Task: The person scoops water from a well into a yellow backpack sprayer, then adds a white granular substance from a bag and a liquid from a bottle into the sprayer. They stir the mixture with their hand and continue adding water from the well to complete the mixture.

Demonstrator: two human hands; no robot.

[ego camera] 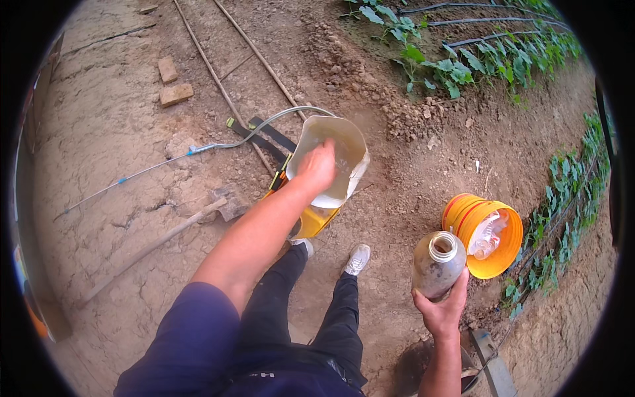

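My left hand reaches over a pale, cut-open plastic container on top of a yellow backpack sprayer; its fingertips are inside the container, and whether they hold anything is hidden. A grey hose runs from behind the container to a thin spray lance at the left. On the right, my right hand holds a dirty, clear plastic bottle upright by its lower part, its mouth uncapped. Just beyond the bottle, a yellow bucket lies tipped on its side with crumpled clear plastic in it.
A long-handled tool lies on the dry soil at left. Two bricks and two long poles lie farther up. Green plants with drip lines grow at upper right. A dark pot-like container stands below my right hand.
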